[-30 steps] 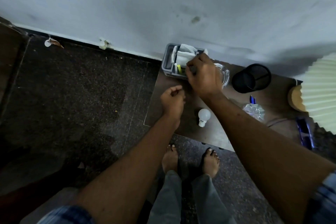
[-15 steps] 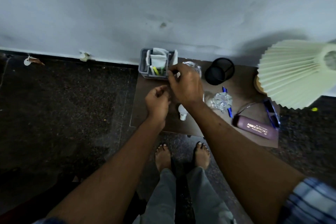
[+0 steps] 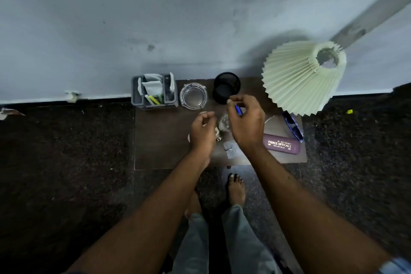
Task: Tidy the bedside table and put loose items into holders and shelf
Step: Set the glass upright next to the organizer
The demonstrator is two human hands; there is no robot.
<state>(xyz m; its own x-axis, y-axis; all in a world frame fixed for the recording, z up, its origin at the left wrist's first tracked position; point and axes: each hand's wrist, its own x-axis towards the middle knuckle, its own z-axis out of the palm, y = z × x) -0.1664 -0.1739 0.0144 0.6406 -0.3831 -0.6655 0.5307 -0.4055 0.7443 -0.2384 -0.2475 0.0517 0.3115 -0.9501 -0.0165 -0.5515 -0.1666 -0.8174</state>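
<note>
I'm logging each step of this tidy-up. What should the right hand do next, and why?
Probably lower the right hand and pinch the blue pen: the hand hovers right over it with loosely curled fingers, and the black mesh cup stands just behind, a likely holder.

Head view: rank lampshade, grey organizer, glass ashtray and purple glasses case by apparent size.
1. lampshade, though it sits nearer the camera.
2. grey organizer.
3. glass ashtray and purple glasses case look about alike.

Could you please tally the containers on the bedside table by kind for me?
Grey desk organiser: 1
Glass ashtray: 1
Black mesh pen cup: 1
Purple spectacle case: 1
Total: 4
</note>
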